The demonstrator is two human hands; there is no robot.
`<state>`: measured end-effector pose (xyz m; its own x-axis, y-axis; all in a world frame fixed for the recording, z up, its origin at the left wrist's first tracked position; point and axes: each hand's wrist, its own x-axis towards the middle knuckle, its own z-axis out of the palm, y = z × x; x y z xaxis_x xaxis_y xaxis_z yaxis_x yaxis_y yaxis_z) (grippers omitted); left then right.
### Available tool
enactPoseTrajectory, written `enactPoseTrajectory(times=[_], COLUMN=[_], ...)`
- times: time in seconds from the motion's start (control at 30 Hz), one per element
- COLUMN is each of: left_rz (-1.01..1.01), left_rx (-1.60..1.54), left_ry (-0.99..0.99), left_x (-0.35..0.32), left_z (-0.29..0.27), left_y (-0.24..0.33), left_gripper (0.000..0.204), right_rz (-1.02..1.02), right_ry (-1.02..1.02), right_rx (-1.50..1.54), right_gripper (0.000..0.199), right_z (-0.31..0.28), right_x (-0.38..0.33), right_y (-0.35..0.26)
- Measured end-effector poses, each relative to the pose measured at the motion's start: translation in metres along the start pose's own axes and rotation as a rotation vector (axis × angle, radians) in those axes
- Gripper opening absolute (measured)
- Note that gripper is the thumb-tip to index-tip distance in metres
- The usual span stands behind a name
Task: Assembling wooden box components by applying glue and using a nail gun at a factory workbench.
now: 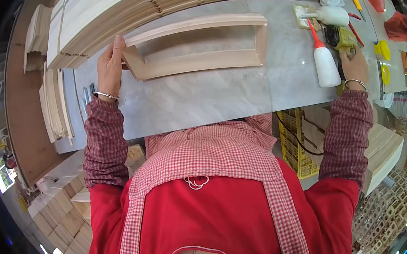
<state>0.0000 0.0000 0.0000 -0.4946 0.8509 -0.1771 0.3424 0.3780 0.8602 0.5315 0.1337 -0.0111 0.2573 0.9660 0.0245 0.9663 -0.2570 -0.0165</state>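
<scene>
A long, narrow wooden frame (197,67) of pale boards lies on the grey marbled table (191,99). My left hand (111,66) grips its left end, the thumb up along the corner. At the right, my right hand (354,68) is closed round the handle of an olive-green and black power tool (340,38), which looks like a nail gun. Part of the tool is hidden by the hand. Just left of that hand, a white glue bottle (326,68) with a red nozzle lies on the table.
Stacked boards (101,19) line the back and left of the table. Another white bottle (333,15), a small tray (302,15), yellow tape rings (382,49) and a red bag (401,27) are at the right. A yellow crate (291,135) stands below the front edge.
</scene>
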Motion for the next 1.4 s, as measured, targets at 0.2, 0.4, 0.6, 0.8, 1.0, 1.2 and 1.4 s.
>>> enactPoseTrajectory(times=[0.2, 0.4, 0.6, 0.8, 1.0, 1.2, 1.4], left_rz=[-0.089, -0.135, -0.065, 0.025, -0.003, 0.021, 0.003], left_rx=[0.036, 0.101, -0.056, -0.362, -0.443, -0.433, -0.474], left_ry=[0.022, 0.035, -0.001, -0.009, 0.002, 0.029, 0.021], left_x=[0.015, 0.021, 0.010, -0.040, -0.083, -0.079, -0.080], left_z=[0.007, 0.002, 0.000, -0.027, -0.012, -0.006, -0.004], left_y=[0.014, 0.021, 0.024, -0.007, -0.035, -0.046, -0.059], left_gripper=[0.061, 0.063, 0.052, 0.033, 0.029, 0.027, 0.025], right_rz=[-0.431, -0.404, -0.241, -0.339, -0.183, -0.188, -0.227], right_ry=[-0.174, -0.477, -0.580, -0.523, -0.581, -0.555, -0.574], right_rx=[0.748, 1.013, 1.229, 1.419, 1.399, 1.443, 1.392], right_gripper=[0.041, 0.037, 0.040, 0.033, 0.028, 0.027, 0.026], right_z=[-0.015, -0.025, -0.035, -0.011, 0.009, 0.012, 0.014], right_x=[-0.029, -0.053, -0.052, -0.068, -0.123, -0.125, -0.126], right_y=[-0.089, -0.159, -0.171, -0.138, -0.134, -0.128, -0.123])
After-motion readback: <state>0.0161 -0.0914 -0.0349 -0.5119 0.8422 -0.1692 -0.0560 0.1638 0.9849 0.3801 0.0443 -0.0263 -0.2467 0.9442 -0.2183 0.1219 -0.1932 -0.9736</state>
